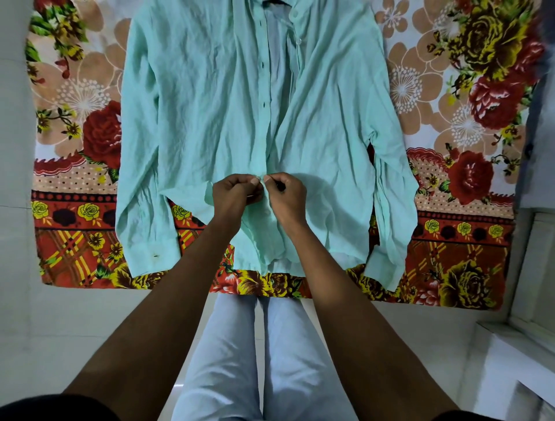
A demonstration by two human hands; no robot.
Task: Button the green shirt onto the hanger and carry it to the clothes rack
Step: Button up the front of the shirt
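The green shirt [210, 105] loses its collar past the top edge. A dark shape there may be the hanger [274, 2]. Curled fingers [255, 181] hide the button being worked.

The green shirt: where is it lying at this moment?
In the head view, the green shirt lies spread front-up across the middle of the floral bedsheet, and the left hand and right hand pinch its front edges near the hem.

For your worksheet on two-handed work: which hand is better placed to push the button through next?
Probably the right hand: it pinches the shirt edge at the front opening, on the button side. The left hand grips the buttonhole side.
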